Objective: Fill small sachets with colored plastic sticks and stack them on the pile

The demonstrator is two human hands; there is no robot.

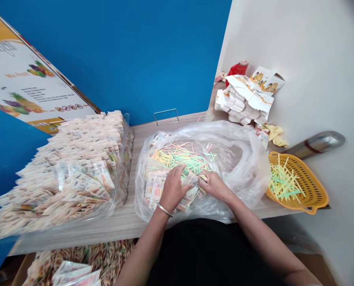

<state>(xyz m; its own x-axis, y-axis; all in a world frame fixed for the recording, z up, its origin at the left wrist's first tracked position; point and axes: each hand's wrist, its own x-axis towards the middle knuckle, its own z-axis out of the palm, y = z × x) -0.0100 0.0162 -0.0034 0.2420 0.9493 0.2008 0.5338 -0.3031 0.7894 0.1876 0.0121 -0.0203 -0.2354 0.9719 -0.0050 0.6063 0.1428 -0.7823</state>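
A packing workroom, shown by piled packets (84,147), loose straws (179,159) and printed cartons (245,103).

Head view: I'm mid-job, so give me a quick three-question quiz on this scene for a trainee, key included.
1. True or false: in the picture, the yellow basket stands to the right of the large clear plastic bag.

2. Which wrist wears the silver bangle?
A) the left
B) the right
C) both

3. Fill in: printed packets share the middle of the plastic bag with loose coloured ____.

Key:
1. True.
2. A, just behind the left hand.
3. Sticks.
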